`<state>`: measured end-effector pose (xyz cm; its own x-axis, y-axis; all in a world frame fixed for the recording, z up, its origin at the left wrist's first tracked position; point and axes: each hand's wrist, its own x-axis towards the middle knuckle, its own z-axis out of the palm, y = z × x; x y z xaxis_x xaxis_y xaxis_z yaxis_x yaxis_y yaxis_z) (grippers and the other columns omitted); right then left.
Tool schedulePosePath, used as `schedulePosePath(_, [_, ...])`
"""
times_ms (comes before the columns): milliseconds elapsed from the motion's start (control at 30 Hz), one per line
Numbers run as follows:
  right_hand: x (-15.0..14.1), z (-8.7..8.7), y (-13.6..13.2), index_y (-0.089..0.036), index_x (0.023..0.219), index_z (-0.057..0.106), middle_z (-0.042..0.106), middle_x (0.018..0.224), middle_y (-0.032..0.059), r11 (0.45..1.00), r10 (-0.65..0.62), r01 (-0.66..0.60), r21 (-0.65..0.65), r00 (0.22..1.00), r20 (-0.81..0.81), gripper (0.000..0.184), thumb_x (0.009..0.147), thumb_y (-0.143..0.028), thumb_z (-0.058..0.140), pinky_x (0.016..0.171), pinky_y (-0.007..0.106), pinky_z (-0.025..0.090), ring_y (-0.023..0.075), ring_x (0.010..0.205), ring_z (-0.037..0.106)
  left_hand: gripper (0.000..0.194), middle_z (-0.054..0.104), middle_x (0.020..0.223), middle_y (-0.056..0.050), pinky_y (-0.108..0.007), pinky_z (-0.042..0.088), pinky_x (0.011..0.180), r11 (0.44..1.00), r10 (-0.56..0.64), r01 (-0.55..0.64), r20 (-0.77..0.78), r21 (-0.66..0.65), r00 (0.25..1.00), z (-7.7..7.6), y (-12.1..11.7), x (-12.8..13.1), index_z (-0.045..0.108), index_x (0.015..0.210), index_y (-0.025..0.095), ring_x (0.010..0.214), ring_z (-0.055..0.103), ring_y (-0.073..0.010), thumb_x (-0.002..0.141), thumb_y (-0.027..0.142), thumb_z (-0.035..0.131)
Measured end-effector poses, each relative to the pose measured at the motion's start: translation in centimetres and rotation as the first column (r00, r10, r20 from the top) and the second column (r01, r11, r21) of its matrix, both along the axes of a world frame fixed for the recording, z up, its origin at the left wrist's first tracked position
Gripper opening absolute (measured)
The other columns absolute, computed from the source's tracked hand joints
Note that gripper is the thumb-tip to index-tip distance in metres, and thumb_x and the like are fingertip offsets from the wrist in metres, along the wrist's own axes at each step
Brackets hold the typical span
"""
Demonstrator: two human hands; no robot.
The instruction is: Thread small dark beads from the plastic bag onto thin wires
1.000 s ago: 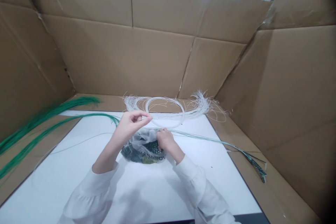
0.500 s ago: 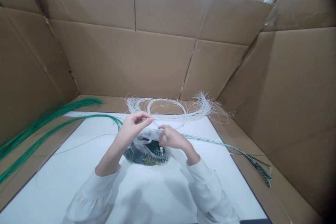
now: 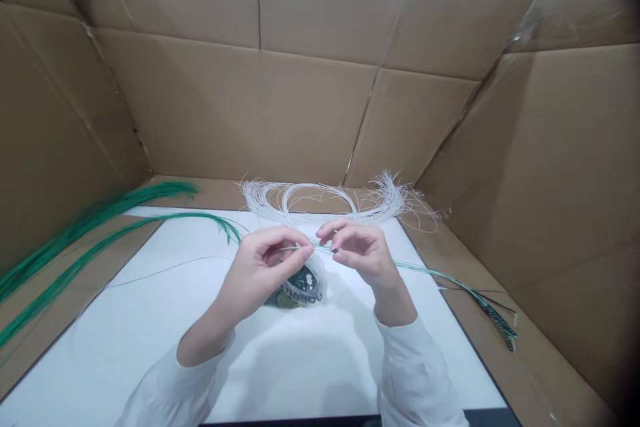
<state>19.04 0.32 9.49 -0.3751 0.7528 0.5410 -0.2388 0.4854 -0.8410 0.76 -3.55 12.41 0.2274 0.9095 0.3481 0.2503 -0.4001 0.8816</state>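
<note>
My left hand (image 3: 270, 263) is closed in a pinch on a thin green cord, whose end pokes out near the fingertips. Just to its right, my right hand (image 3: 363, 257) pinches a small dark bead (image 3: 335, 251) between thumb and finger. The two sets of fingertips are close but apart. Below and behind the left hand sits a clear plastic bag (image 3: 316, 298) with dark print, partly hidden by that hand. Inside it lie many tiny dark beads (image 3: 301, 278) and a few whitish ones.
Green cord bundles (image 3: 120, 200) lie at the left. A coil of white cords (image 3: 370, 210) rests along the back. Strands with dark beads (image 3: 495, 320) lie at the right. Cardboard walls (image 3: 310, 120) surround the white tabletop (image 3: 310, 360).
My right hand has risen out of the bag with a small dark bead and moved up and right. My left hand has moved slightly right and down, still pinching the cord.
</note>
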Motion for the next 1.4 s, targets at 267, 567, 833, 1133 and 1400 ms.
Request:
schedulePosePath(267, [-0.4, -0.6, 0.3, -0.027, 0.063, 0.068, 0.069, 0.068, 0.0004, 0.995, -0.007, -0.004, -0.096, 0.994, -0.111, 0.012, 0.059, -0.034, 0.075, 0.072, 0.039, 0.050, 0.0187, 0.071, 0.063, 0.019, 0.063, 0.066, -0.004, -0.022, 0.035, 0.047, 0.998, 0.025, -0.022, -0.042, 0.061, 0.999, -0.3, -0.3, 0.3, 0.066, 0.073, 0.016, 0.054, 0.048, -0.0105, 0.076, 0.033, 0.058])
schedulePosePath(567, [-0.5, -0.6, 0.3, -0.028, 0.063, 0.069, 0.069, 0.065, -0.0004, 0.995, 0.001, -0.014, -0.096, 0.990, -0.138, 0.008, 0.059, -0.029, 0.076, 0.068, 0.037, 0.050, 0.0182, 0.069, 0.062, 0.019, 0.062, 0.065, -0.002, -0.022, 0.031, 0.046, 0.996, 0.019, -0.012, -0.077, 0.087, 0.997, -0.3, -0.2, 0.4, 0.066, 0.074, 0.017, 0.050, 0.042, -0.0088, 0.078, 0.033, 0.057])
schedulePosePath(833, [-0.5, -0.4, 0.1, -0.025, 0.064, 0.067, 0.068, 0.068, 0.0015, 0.994, -0.044, 0.034, -0.102, 0.995, -0.091, 0.011, 0.061, -0.033, 0.073, 0.067, 0.036, 0.051, 0.0178, 0.068, 0.062, 0.018, 0.061, 0.064, -0.002, -0.022, 0.031, 0.047, 0.995, 0.028, -0.019, -0.096, 0.097, 0.995, -0.4, -0.2, 0.4, 0.066, 0.075, 0.017, 0.050, 0.040, -0.0087, 0.078, 0.033, 0.057])
schedulePosePath(1133, [-1.2, 0.4, -1.5, -0.023, 0.075, 0.065, 0.069, 0.075, 0.0018, 0.883, -0.397, 0.357, 0.304, 0.915, 0.078, 0.010, 0.070, -0.014, 0.064, 0.071, 0.035, 0.050, 0.0173, 0.074, 0.062, 0.017, 0.039, 0.053, 0.004, -0.021, 0.025, 0.045, 0.992, 0.123, -0.120, 0.056, -0.048, 0.991, -0.2, 0.5, 0.3, 0.063, 0.071, 0.017, 0.049, 0.031, -0.0075, 0.073, 0.034, 0.061])
schedulePosePath(1400, [-1.8, 0.6, -2.8, -0.024, 0.086, 0.062, 0.068, 0.080, 0.0034, 0.600, -0.655, 0.464, 0.652, 0.752, 0.067, 0.023, 0.071, -0.006, 0.060, 0.068, 0.034, 0.050, 0.0185, 0.077, 0.062, 0.026, 0.055, 0.060, 0.000, -0.023, 0.028, 0.049, 0.975, 0.001, 0.014, 0.071, -0.222, 0.997, -0.8, 1.1, 0.5, 0.067, 0.072, 0.016, 0.054, 0.037, -0.0101, 0.075, 0.041, 0.058])
